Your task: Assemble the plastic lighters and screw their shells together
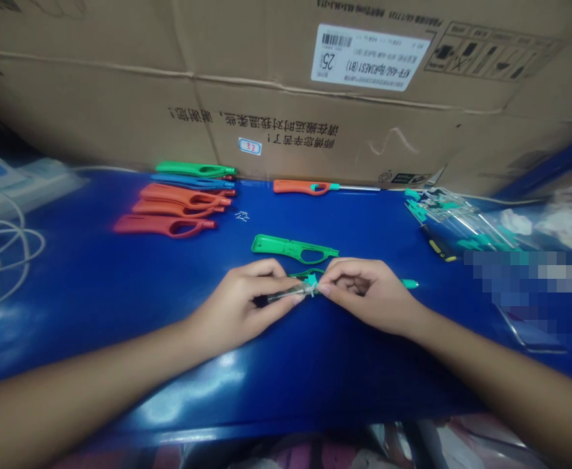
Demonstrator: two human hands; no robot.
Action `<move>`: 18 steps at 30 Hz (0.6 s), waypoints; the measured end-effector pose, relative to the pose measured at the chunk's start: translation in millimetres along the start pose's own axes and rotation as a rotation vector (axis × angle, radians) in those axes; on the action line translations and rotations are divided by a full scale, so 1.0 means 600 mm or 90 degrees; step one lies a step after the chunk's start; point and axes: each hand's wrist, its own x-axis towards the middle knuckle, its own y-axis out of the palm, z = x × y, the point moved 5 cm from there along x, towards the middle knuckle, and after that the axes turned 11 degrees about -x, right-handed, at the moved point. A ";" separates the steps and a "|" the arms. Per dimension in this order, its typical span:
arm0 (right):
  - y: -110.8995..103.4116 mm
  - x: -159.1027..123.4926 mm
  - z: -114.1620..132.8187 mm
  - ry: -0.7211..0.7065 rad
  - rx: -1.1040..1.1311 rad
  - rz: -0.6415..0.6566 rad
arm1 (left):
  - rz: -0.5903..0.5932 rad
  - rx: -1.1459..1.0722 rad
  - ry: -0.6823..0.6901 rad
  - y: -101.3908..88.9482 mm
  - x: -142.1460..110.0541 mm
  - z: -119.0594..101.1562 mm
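My left hand (247, 303) is closed around a small see-through lighter fuel tank (286, 294), gripped between thumb and fingers. A teal piece (311, 280) and a bit of white sit at the tank's right end. There my right hand (369, 290) pinches with thumb and forefinger; what lies between its fingertips is too small to make out. Just beyond the hands rests a green lighter casing half (276, 245), its inner side up. Another green casing part (313, 271) is mostly hidden behind the hands. A teal tip (410, 284) sticks out past my right hand.
Red, orange, blue and green lighter casings (169, 225) lie at the back left, near small white pins (242, 216). An orange lighter (296, 187) lies before a cardboard box (144, 91). Metal tubes (481, 218) and a screwdriver (437, 244) are right; white cable (2, 260) left.
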 end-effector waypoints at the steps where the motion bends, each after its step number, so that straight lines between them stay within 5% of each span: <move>1: 0.000 0.000 0.000 -0.003 0.001 -0.001 | 0.000 -0.001 -0.001 0.000 0.000 0.000; 18: 0.002 0.001 -0.002 -0.010 0.005 0.003 | 0.008 0.003 0.016 0.001 0.004 -0.003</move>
